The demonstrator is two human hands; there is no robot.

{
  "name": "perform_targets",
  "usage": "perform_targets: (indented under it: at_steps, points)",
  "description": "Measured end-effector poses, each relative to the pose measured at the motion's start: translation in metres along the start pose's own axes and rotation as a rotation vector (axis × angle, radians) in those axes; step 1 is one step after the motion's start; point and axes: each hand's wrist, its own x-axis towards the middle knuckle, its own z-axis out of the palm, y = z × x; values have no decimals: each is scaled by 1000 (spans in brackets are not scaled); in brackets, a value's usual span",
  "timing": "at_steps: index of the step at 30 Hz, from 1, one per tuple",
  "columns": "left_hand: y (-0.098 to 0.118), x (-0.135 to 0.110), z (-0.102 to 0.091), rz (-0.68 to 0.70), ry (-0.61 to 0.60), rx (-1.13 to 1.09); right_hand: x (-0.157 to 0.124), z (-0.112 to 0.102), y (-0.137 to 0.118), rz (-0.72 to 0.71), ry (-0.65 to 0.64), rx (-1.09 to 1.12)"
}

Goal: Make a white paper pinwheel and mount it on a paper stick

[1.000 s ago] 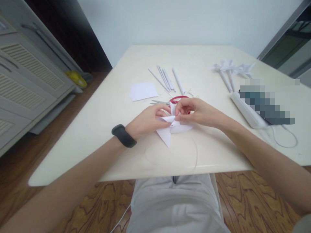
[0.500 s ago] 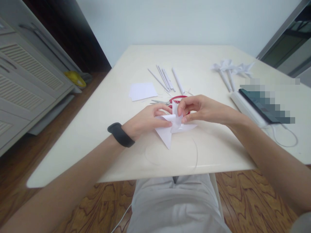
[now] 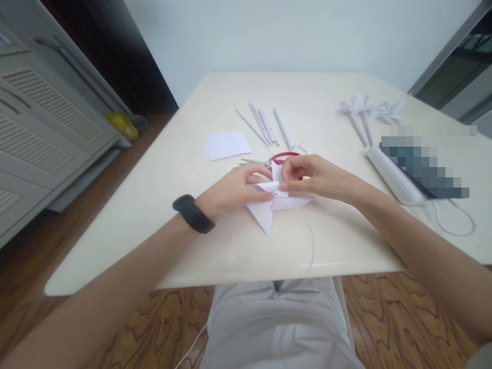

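Note:
A white folded paper pinwheel [image 3: 266, 211] lies on the cream table [image 3: 169, 169] in front of me. My left hand [image 3: 230, 192], with a black band on its wrist, pinches the paper's centre from the left. My right hand [image 3: 315, 177] pinches a folded flap at the same centre from the right. Both hands have their fingers closed on the paper. Red-handled scissors [image 3: 282, 156] lie just behind my hands, partly hidden by them.
Several rolled white paper sticks [image 3: 263, 125] and a stack of square sheets [image 3: 226, 144] lie further back. Finished paper pinwheels [image 3: 365, 110] rest at the far right, beside a white power strip [image 3: 392, 177] with a cable. A grey cabinet [image 3: 42, 118] stands at the left.
My right hand lifted a flap slightly half a second ago and has pressed it back down onto the centre. My left hand has stayed put.

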Motion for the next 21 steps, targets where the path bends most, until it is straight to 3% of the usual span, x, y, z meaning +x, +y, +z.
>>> perform_targets:
  at_steps: [12,21]
  points:
    - [2,0,0,3,16,32,0,2,-1,-65,93,-240]
    - [4,-1,-1,-11,18,-19,-3,-7,-3,-42,-57,56]
